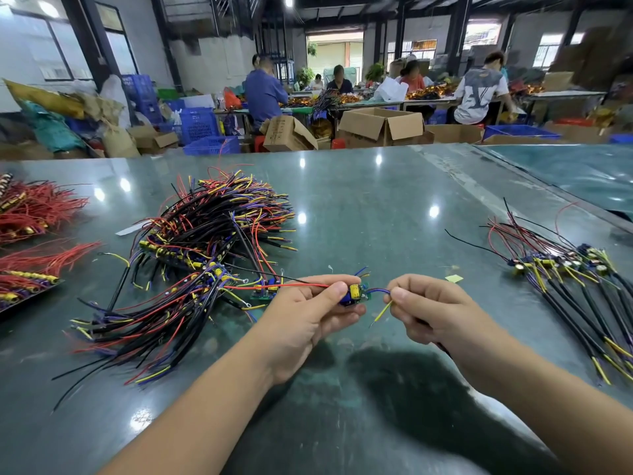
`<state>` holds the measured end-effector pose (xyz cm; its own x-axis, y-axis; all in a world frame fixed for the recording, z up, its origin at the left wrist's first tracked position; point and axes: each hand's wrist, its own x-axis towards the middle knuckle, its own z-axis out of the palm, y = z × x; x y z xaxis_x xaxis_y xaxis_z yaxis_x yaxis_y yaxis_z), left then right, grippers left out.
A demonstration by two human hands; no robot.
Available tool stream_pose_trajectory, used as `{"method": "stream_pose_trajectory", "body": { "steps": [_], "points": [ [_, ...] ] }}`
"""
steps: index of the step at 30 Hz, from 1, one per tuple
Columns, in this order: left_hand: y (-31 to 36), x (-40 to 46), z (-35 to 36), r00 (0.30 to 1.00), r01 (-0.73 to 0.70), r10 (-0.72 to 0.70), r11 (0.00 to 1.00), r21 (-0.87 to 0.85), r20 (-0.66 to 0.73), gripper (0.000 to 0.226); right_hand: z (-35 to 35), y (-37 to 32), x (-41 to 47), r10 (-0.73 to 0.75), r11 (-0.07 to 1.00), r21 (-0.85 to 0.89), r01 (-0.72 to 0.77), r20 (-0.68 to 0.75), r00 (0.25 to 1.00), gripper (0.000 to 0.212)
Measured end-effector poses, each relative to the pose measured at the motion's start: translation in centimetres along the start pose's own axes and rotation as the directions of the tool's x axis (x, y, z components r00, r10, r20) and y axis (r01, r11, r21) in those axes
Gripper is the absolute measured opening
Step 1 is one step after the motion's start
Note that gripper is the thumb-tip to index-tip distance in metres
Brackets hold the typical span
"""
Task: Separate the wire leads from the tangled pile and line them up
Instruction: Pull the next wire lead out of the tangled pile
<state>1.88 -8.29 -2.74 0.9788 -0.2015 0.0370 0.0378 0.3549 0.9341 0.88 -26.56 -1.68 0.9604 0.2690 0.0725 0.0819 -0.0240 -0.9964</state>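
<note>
The surface (376, 214) is a broad, glossy green top. On its left lies the pile (202, 241), a thick tangle of black, red, purple and yellow leads with small boards among them. On the right a row (568, 279) of sorted leads lies side by side, boards at the far end and black cables running toward the near edge.

Between them, above the surface, the left hand (308, 313) pinches one small board (354, 293) between thumb and fingers; a red wire (291, 286) trails from it toward the pile. The right hand (431, 310) pinches the board's purple lead (378, 291), with a yellow tip (383, 311) hanging below.

The piece looks light, its wires limp and springy and likely to snag in the pile. The board's solder joints seem the weak point, so holding the board itself and drawing the wires out gently seems wisest.
</note>
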Motion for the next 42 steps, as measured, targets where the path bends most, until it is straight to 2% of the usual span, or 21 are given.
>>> {"method": "stream_pose_trajectory", "body": {
  "steps": [2,4,8,10,13,16,19,25,30,35,42],
  "points": [
    [0.0,-0.1,0.1,1.000,-0.018,0.018,1.000,0.005,0.007,0.020,0.0,0.0,-0.1,0.016,0.997,0.072,-0.015,-0.017,1.000,0.018],
    [0.0,-0.2,0.2,0.999,-0.026,0.026,0.999,0.030,0.020,0.021,0.0,0.3,0.0,0.005,0.999,0.033,-0.003,-0.076,0.997,0.021],
    [0.0,-0.4,0.5,0.999,0.030,-0.031,0.998,0.053,0.035,0.037,0.3,1.4,0.2,-0.131,0.963,-0.257,0.084,-0.171,0.977,0.024],
    [0.0,-0.5,0.7,0.996,0.070,-0.075,0.994,0.083,0.050,0.043,0.2,1.9,0.2,-0.182,0.919,-0.379,0.110,-0.161,0.970,0.023],
    [-0.1,-0.4,0.9,0.996,0.083,-0.087,0.990,0.112,0.037,0.047,-0.1,2.1,0.0,-0.210,0.878,-0.455,0.148,-0.090,0.973,0.019],
    [0.0,-0.3,0.6,0.998,0.065,-0.064,0.992,0.111,-0.014,0.047,-0.1,2.0,-0.3,-0.211,0.875,-0.441,0.199,0.023,0.977,0.021],
    [0.1,-0.2,0.1,0.998,0.045,-0.039,0.990,0.131,-0.043,0.047,-0.2,2.1,-0.5,-0.225,0.868,-0.441,0.226,0.057,0.973,0.028],
    [0.2,-0.2,0.1,0.999,0.031,-0.028,0.989,0.147,-0.022,0.047,-0.4,2.2,-0.4,-0.356,0.801,-0.531,0.278,-0.049,0.933,0.023],
    [0.3,-0.2,-0.1,1.000,0.006,-0.005,0.989,0.147,-0.009,0.050,-0.7,2.1,-0.1,-0.282,0.875,-0.409,0.259,0.004,0.959,0.012],
    [0.0,0.0,-0.3,0.999,-0.022,0.015,0.980,0.197,0.037,0.051,-0.9,2.1,0.1,-0.249,0.917,-0.327,0.228,-0.021,0.968,0.003],
    [-0.2,-0.7,-0.2,0.980,-0.132,0.063,0.914,0.383,0.187,0.024,-1.2,2.2,0.4,-0.227,0.904,-0.389,0.180,-0.079,0.971,0.006]
  ]
}}
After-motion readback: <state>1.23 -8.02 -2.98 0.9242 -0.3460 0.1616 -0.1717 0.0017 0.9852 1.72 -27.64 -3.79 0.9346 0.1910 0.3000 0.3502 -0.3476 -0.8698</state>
